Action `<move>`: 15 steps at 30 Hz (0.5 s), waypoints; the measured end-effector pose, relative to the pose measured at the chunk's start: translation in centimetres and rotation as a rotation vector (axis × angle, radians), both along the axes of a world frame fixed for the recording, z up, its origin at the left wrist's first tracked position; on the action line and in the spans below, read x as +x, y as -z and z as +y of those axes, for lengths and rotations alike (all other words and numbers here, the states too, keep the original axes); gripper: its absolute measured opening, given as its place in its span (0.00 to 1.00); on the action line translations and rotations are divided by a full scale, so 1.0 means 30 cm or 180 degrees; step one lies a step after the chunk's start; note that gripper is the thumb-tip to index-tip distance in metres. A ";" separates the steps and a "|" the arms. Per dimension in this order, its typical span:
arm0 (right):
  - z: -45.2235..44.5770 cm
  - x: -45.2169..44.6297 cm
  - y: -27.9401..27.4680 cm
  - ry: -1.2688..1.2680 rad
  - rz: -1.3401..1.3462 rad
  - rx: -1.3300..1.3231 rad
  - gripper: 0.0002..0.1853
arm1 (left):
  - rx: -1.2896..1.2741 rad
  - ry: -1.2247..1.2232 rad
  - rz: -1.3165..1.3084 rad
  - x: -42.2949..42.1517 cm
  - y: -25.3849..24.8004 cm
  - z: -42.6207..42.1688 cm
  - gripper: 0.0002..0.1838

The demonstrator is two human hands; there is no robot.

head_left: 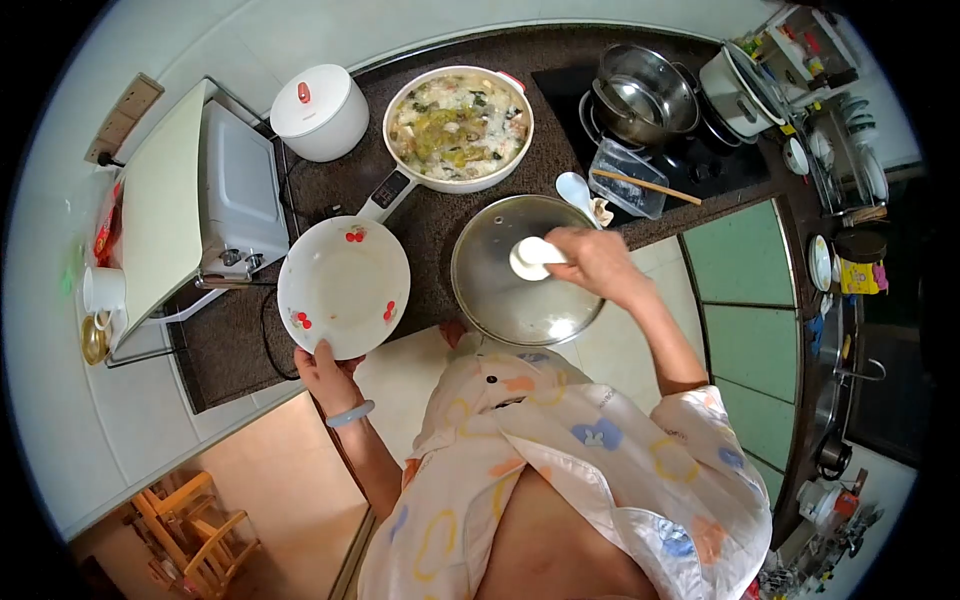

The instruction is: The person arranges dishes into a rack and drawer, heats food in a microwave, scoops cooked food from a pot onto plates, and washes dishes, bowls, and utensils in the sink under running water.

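My left hand (326, 377) grips the near rim of a white plate (345, 280) decorated with red cherries, thumb on top. The plate sits at the counter's front edge, with nothing in it. My right hand (592, 262) is closed round the white knob of a glass pot lid (500, 290), which is held over the front edge of the counter. Behind them stands a white electric pan (458, 130), uncovered, full of a soupy dish with pale pieces and greens. Its handle (388, 192) points toward the plate.
A white lidded pot (320, 115) and a toaster oven (240, 180) are at the left. On the right, a steel pot (645, 95) stands on the black cooktop (725, 170). A clear plastic tray (625, 180), chopsticks (660, 188) and a white spoon (574, 188) lie nearby.
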State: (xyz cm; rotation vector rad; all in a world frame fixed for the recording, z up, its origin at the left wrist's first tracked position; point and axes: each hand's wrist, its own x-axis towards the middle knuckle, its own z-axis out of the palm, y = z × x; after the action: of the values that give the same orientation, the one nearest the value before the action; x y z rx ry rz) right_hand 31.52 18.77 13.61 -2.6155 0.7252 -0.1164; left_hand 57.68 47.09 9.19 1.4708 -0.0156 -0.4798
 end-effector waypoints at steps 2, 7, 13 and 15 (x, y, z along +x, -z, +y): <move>-0.035 -0.021 -0.096 0.0047 -0.0164 -0.0062 0.14 | -0.0057 -0.0087 -0.0015 0.011 -0.001 0.000 0.16; -0.153 0.080 -0.223 0.0426 -0.0497 -0.0172 0.14 | -0.0043 -0.0029 -0.0025 0.043 -0.008 0.004 0.17; -0.331 0.361 -0.056 0.0845 -0.0581 -0.0588 0.20 | -0.0127 0.0004 0.0000 0.069 -0.026 0.017 0.19; -0.362 0.443 -0.021 0.0883 -0.0468 -0.0614 0.21 | -0.0116 0.0009 -0.0012 0.077 -0.032 0.030 0.20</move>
State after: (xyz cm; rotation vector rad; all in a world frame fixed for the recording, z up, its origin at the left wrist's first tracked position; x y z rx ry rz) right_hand 44.81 7.92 14.23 -2.6328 1.0655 -0.4767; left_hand 59.99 47.99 10.15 1.4363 -0.0293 -0.4766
